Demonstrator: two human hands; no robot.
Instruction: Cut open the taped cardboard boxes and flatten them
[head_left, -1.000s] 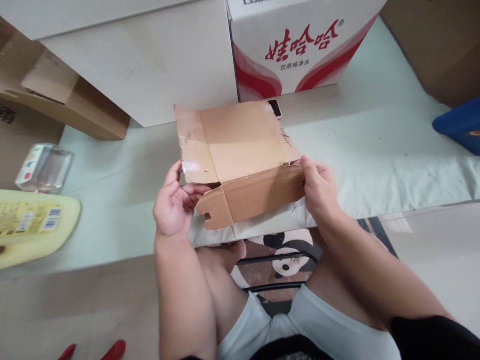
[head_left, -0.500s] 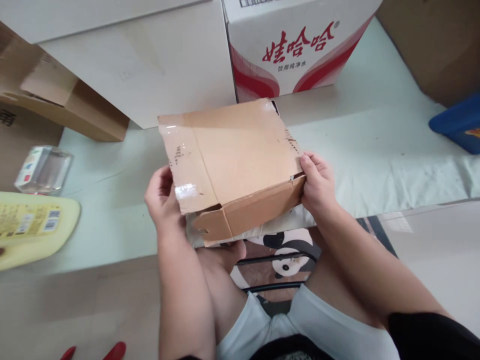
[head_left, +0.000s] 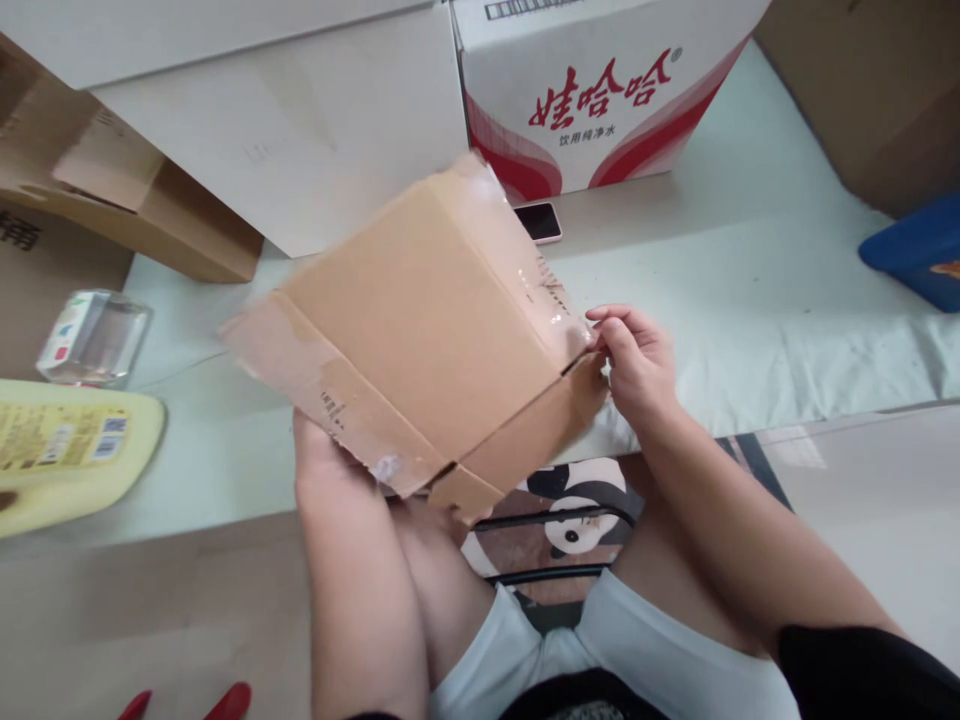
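A brown cardboard piece (head_left: 412,310) with creased flaps and clear tape along its edges is tilted over the table's front edge. My right hand (head_left: 636,358) pinches its right corner between thumb and fingers. Beneath the left flap lies my left hand (head_left: 326,455); the cardboard hides its fingers, so its grip cannot be seen. One flap hangs down toward my lap, its lower end near my leg.
White boxes (head_left: 285,130), one with red print (head_left: 600,110), stand behind, with a phone (head_left: 540,222) before them. At left are a brown carton (head_left: 187,225), a clear bottle (head_left: 97,335) and a yellow bottle (head_left: 75,455). A blue container (head_left: 915,250) is at right.
The cardboard has turned clockwise and its flaps have spread outward, the left one reaching further left. The phone now shows behind it. My left hand has gone under the cardboard.
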